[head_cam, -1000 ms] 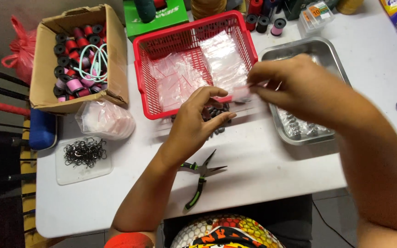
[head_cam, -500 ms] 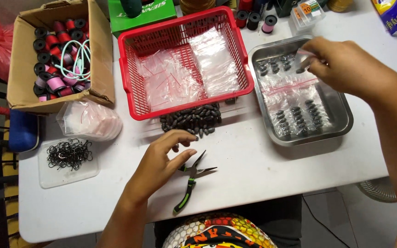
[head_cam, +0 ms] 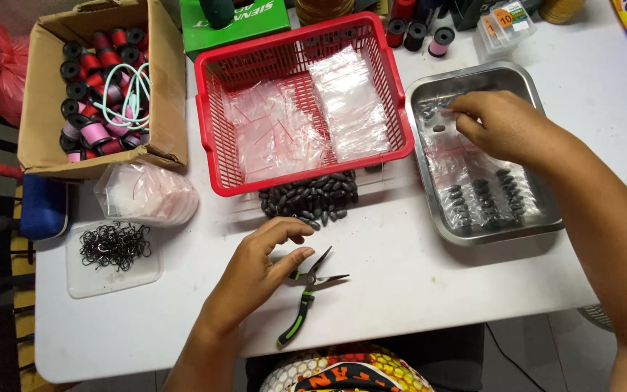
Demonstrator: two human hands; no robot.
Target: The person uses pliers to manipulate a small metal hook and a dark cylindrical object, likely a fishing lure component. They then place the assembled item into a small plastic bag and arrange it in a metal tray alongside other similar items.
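Head view, looking down on a white bench (head_cam: 415, 290). Left hand (head_cam: 259, 272) at lower centre, grip loose and empty, fingers curled just above small green-handled pliers (head_cam: 306, 294), near a pile of dark oval sinkers (head_cam: 310, 199) under a red basket (head_cam: 299, 101). Right hand (head_cam: 506, 127) at upper right, inside a steel tray (head_cam: 429, 87), fingertips pinched narrow over clear bags; whether holding anything, cannot tell. Cardboard box of spools (head_cam: 99, 87) at upper left.

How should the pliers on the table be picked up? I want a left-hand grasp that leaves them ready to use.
Take the pliers by the black-and-green handles, coming from above on their left side. They lie flat, open jaws pointing up-right toward the pile of dark weights, handles toward the table's near edge, right beside the left hand.
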